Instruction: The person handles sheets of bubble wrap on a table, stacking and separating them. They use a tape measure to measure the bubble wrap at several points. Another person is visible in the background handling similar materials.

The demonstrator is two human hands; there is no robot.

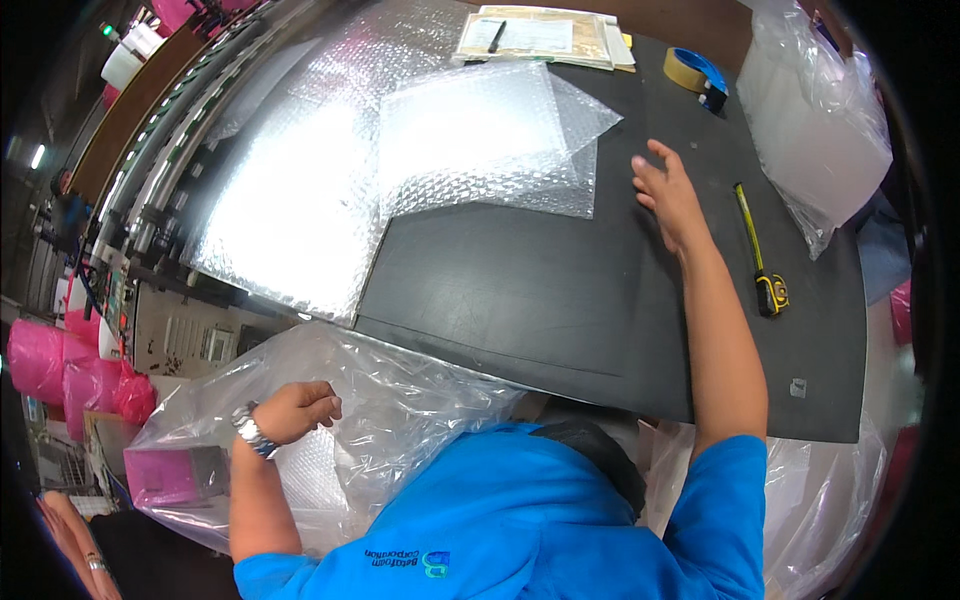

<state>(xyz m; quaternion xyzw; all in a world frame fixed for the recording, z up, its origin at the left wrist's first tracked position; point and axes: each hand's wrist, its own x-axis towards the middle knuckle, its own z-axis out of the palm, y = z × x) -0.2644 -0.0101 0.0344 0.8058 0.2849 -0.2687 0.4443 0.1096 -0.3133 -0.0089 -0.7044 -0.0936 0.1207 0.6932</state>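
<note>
My right hand is raised over the black tabletop with its fingers apart and nothing in it. To its left lie overlapping clear bubble wrap pouches, partly on a larger bubble wrap sheet that shines with glare. My left hand, with a metal watch on the wrist, hangs just off the table's front edge. Its fingers are curled together, and nothing shows in them. Below it spreads a large clear plastic bag, with a piece of bubble wrap showing inside.
A tape measure lies partly pulled out at right. Behind are a tape dispenser and papers with a pen. A plastic-wrapped stack stands far right. Machine rollers line the left side. Another person's hand shows lower left.
</note>
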